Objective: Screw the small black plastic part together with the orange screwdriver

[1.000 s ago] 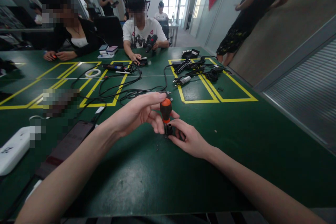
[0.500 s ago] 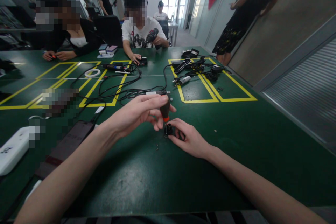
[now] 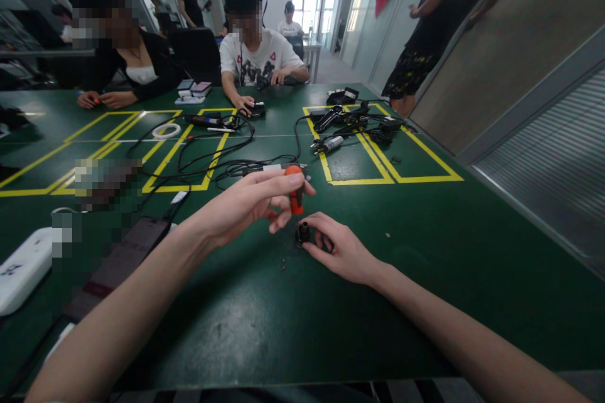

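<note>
My left hand (image 3: 258, 201) grips a small screwdriver (image 3: 296, 194) with an orange and dark handle, held upright. Its thin shaft points down at a small black round part (image 3: 303, 235) with a raised stub on top; the tip is too small to make out. Fingers and thumb of my right hand (image 3: 343, 249) pinch that black part from the right and hold it on the green table (image 3: 331, 340). A few tiny pieces, perhaps screws (image 3: 283, 264), lie just in front of it.
Behind my hands lie black cables (image 3: 227, 157), a plug (image 3: 333, 145) and dark tools (image 3: 338, 114) over yellow tape outlines. To the left are a power bank (image 3: 118, 258) and a white power strip (image 3: 26, 271). Across the table a person (image 3: 259, 56) holds a drill.
The screwdriver handle has turned in my left hand, showing more orange now. My right hand and the black part stay put. The person opposite has lowered the drill.
</note>
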The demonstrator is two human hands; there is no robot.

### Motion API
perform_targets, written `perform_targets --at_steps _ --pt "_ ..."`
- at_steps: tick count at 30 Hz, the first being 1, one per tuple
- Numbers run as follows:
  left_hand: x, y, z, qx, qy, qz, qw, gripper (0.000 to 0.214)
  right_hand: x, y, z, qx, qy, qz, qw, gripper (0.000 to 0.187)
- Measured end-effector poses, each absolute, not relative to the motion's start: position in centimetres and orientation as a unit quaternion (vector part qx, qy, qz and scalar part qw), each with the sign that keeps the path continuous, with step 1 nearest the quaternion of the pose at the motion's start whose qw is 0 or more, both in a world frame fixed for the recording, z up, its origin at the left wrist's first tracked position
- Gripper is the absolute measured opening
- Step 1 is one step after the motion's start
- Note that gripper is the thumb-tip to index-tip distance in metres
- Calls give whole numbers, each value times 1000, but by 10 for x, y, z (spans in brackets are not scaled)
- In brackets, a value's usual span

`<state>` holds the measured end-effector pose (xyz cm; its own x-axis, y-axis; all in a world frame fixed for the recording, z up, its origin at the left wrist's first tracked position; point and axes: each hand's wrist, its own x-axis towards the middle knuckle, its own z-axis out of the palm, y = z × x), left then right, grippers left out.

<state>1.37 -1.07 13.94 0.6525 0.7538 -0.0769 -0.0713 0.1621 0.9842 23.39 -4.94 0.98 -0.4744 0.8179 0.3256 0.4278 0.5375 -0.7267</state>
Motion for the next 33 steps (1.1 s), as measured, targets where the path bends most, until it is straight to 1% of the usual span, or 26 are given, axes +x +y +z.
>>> perform_targets --at_steps 4,7,12,14,22,25,29,33 --pt "14 -8 141 559 289 270 729 50 234 -49 8 -385 -806 293 341 24" --pt "13 -7 142 568 296 251 726 51 234 -49 8 -387 -805 292 343 24" --pt "11 -9 142 592 304 277 693 48 234 -49 9 -383 -809 284 343 25" --pt "11 -9 141 593 309 284 687 50 234 -49 9 -382 -811 283 340 25" --pt "11 -8 142 583 291 271 708 53 234 -49 7 -380 -810 284 345 24" --pt "11 -7 142 573 283 258 725 52 234 -49 7 -379 -810 282 347 24" --pt "12 -10 142 571 296 273 715 44 234 -49 9 -380 -810 285 343 24" --pt "14 -12 142 557 300 289 719 46 234 -49 10 -382 -810 287 340 25"
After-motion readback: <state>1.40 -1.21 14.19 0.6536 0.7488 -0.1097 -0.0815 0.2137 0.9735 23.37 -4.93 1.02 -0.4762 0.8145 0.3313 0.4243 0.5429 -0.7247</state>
